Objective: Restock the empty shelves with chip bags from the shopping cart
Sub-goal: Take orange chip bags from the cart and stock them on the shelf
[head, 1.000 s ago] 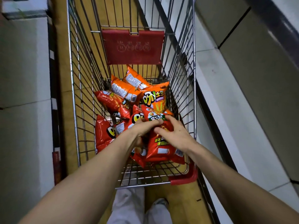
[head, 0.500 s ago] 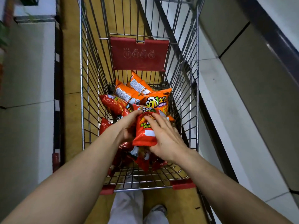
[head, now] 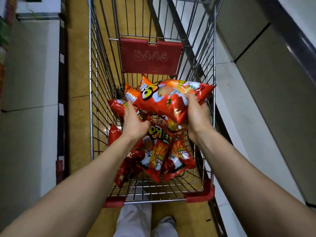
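The right hand [head: 195,117] grips a red chip bag [head: 171,98] by its lower right edge, with the fingers curled under it and blurred by motion. The left hand [head: 135,122] is spread flat, its straight fingers reaching up to the bag's left end; whether they touch it is unclear. Half a second ago both hands were low in the shopping cart [head: 153,200] around an upright bag. Now this bag lies sideways, lifted above the pile of bags [head: 155,154], near the cart's right wall. Its front shows what looks like a tomato and large yellow-green lettering, too blurred to read. The pile's top bag carries big Chinese characters and a cartoon figure in white. Orange bags [head: 130,93] lie further in. Beyond them a red flap [head: 151,65] bears four round symbols.
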